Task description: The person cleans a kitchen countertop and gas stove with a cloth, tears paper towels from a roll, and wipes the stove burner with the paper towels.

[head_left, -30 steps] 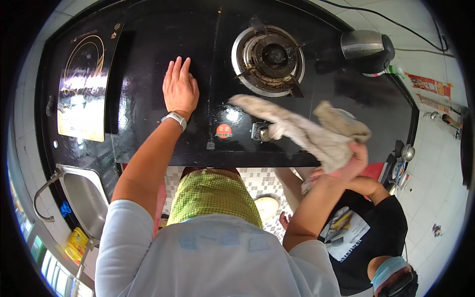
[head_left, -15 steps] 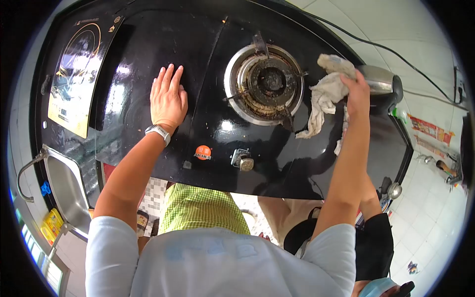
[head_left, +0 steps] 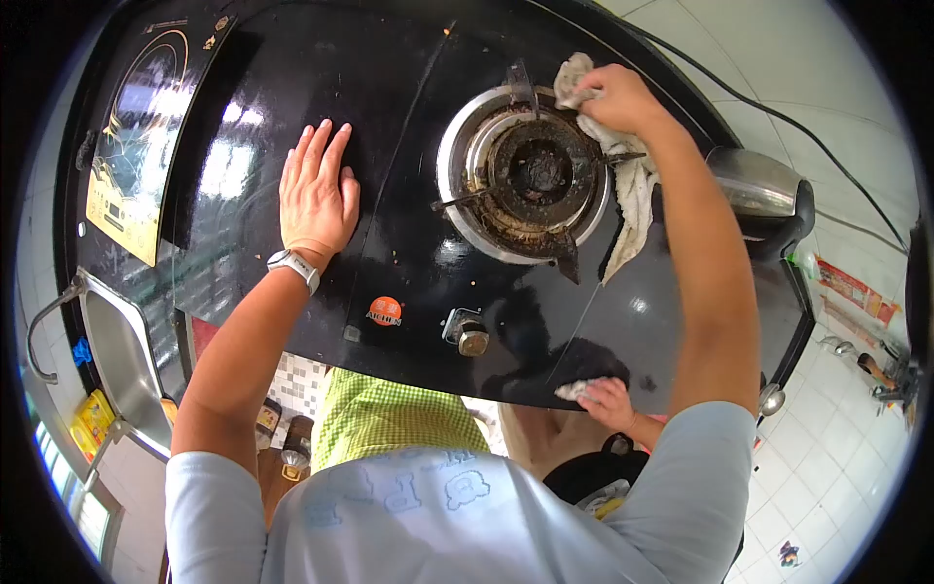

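My left hand [head_left: 319,200] lies flat on the black glass stove top [head_left: 399,200], fingers spread, left of the gas burner [head_left: 491,190]. Bunched in my right hand [head_left: 620,99] is a greyish-white rag [head_left: 634,209]. It touches the stove top at the burner's upper right rim, and its loose end trails down along the right side. Brown grime coats the burner's inner ring and pan supports. Below the burner sits a metal control knob [head_left: 472,337]. Another person's hand [head_left: 610,402] holds a small pale cloth [head_left: 576,389] at the front edge.
An induction cooker [head_left: 131,219] stands at the left, above a steel sink [head_left: 122,336] with a tap. Right of the burner is a metal kettle [head_left: 754,182]. A black cable [head_left: 769,107] runs along the tiled wall. Utensils [head_left: 880,375] hang at the far right.
My right hand has moved up and left with the rag, from beside the kettle to the burner's upper right. The other person's hand has come into view at the front edge.
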`<action>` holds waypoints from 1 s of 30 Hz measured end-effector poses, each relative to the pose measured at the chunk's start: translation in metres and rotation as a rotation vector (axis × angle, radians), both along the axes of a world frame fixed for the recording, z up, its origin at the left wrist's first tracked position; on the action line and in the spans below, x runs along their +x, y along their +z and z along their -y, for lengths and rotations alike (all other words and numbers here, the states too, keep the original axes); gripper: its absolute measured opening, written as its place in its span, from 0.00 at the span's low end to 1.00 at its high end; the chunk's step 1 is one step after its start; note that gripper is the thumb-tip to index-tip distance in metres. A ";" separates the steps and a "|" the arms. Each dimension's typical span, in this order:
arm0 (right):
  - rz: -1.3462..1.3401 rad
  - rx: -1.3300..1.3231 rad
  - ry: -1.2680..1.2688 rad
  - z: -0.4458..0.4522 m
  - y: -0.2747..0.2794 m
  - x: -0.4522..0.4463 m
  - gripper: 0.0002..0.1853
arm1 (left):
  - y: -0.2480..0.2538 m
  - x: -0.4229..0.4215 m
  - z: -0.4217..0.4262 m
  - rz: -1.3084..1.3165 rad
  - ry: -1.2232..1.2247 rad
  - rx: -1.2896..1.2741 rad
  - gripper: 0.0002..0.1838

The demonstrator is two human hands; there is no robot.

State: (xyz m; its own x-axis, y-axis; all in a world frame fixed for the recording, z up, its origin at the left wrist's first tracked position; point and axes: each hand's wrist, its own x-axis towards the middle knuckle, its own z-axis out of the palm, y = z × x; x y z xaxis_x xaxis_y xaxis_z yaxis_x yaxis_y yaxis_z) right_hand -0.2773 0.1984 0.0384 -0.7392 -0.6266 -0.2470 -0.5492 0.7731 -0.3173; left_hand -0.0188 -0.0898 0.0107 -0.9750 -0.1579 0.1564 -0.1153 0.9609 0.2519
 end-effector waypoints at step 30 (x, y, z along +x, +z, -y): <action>0.244 0.216 -0.297 -0.082 0.004 -0.008 0.07 | 0.001 -0.003 -0.004 0.020 -0.029 -0.012 0.27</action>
